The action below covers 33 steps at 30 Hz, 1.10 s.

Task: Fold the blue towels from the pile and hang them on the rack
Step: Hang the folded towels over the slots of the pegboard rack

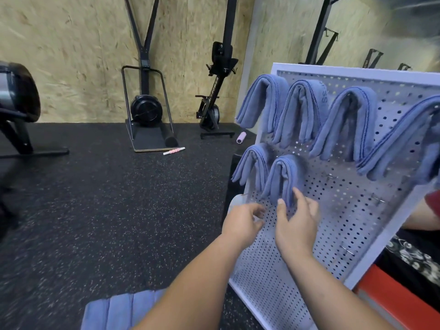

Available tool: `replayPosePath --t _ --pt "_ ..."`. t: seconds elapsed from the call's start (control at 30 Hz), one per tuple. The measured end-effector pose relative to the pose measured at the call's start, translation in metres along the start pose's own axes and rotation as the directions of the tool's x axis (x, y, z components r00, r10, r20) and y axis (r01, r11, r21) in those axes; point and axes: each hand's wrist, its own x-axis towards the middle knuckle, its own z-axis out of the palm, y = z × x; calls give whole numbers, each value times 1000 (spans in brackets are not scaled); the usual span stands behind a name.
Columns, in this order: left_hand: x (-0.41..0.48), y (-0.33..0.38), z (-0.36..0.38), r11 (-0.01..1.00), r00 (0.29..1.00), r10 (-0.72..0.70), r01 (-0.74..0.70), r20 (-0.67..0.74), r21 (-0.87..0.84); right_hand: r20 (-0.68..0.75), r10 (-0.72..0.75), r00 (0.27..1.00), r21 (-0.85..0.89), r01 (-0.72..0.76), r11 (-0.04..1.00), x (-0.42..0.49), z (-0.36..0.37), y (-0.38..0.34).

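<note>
**Your hands at the rack (352, 210), low on its perforated panel.**
Your right hand (297, 225) pinches the hanging end of the lower-row towel (283, 177) between thumb and forefinger. Your left hand (242, 222) hovers just beside it, fingers loosely curled, holding nothing. Five more folded towels (302, 108) drape over the other pegs. The pile (123, 308) lies on the floor beneath your forearms.

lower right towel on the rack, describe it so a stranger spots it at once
A white pegboard rack leans at the right. Four blue towels hang along its top, two below. The lower right towel is the only one the right hand pinches.
</note>
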Motion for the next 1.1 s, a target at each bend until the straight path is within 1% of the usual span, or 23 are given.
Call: replayPosePath --t 0.1,0.17,0.3,0.4,0.53,0.6,0.7,0.83,0.93,1.03,1.1 --pt "-33 -28 -3 998 997 -69 68 38 11 66 -17 998 -35 20 999 -24 9 5" --pt "-58 -54 -8 991 990 -134 132 49 38 140 -16 990 -49 23 999 -39 21 5" --pt "-101 -103 -24 954 967 -248 234 51 188 304 6 953 -105 27 994 -61 49 9" --pt "-137 -145 -37 906 937 -347 323 46 274 446 36 894 -146 33 989 -82 78 17" --pt "-179 -196 -53 822 878 -478 429 43 374 607 130 784 -225 12 974 -113 114 27" --pt "-197 -218 -58 786 842 -538 483 41 387 672 174 720 -271 20 962 -128 131 33" --pt "-223 -247 -60 741 794 -606 538 54 402 733 208 648 -312 48 949 -148 154 42" --pt "-238 -277 -51 693 745 -661 558 93 457 794 255 552 -370 106 923 -167 182 56" --pt "-235 -288 -36 697 734 -662 529 150 485 823 286 490 -385 113 916 -177 201 70" --pt "-228 -297 -20 702 724 -656 483 213 524 838 318 444 -407 118 906 -183 219 87" --pt "-226 -304 -9 693 712 -664 471 229 545 841 341 421 -424 120 898 -186 232 99"
